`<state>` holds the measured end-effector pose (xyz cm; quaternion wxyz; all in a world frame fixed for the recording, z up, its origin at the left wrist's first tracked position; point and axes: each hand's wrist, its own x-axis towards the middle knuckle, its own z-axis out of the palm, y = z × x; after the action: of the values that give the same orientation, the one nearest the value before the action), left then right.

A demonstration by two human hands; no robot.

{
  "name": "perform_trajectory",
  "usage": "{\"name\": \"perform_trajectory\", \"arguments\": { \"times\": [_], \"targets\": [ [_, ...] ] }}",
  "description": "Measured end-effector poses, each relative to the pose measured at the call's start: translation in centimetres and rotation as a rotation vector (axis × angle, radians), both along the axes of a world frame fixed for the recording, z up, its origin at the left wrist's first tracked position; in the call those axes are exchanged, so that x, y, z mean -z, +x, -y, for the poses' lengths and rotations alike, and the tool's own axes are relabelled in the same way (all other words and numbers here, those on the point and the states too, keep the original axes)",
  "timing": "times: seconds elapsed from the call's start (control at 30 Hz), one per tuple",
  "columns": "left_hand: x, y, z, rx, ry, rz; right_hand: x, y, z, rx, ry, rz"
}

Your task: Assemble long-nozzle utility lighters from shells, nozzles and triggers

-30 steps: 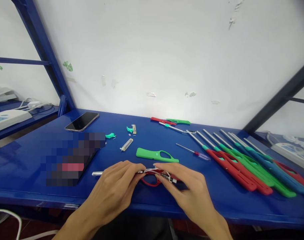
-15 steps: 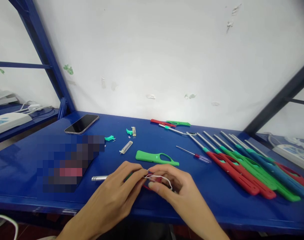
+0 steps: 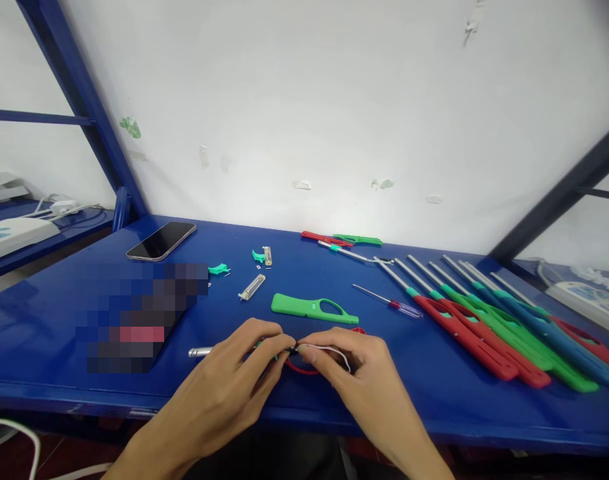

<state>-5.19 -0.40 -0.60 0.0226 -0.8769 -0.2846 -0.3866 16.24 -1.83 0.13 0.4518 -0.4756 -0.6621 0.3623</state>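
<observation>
My left hand (image 3: pixel 244 370) pinches a metal tube (image 3: pixel 200 351) whose free end points left along the blue bench (image 3: pixel 59 313). My right hand (image 3: pixel 354 373) pinches a thin white wire (image 3: pixel 329 349) that meets the tube at my fingertips. Under both hands lies a red lighter handle half (image 3: pixel 304 367), mostly hidden. A green handle half (image 3: pixel 311 309) lies just beyond my fingers.
A row of several assembled red, green and blue long lighters (image 3: pixel 489 320) fills the right side. A small screwdriver (image 3: pixel 389 302), loose small parts (image 3: pixel 254 287), a phone (image 3: pixel 161 241) and a blurred dark object (image 3: pixel 139 320) lie on the bench. A white wall stands behind.
My fingertips have closed together at the tube and wire joint. The right hand has curled over the red handle half, hiding most of it.
</observation>
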Motion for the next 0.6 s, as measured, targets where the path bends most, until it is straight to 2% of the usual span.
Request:
{"name": "perform_trajectory", "arguments": {
  "times": [0.33,0.6],
  "targets": [
    [0.56,-0.34,-0.06,0.013,0.053,-0.045,0.06,-0.01,0.22,0.044,0.162,0.065],
    [0.74,-0.4,-0.01,-0.014,0.085,-0.036,0.03,-0.05,0.29,0.065,0.162,0.079]
  ]
}}
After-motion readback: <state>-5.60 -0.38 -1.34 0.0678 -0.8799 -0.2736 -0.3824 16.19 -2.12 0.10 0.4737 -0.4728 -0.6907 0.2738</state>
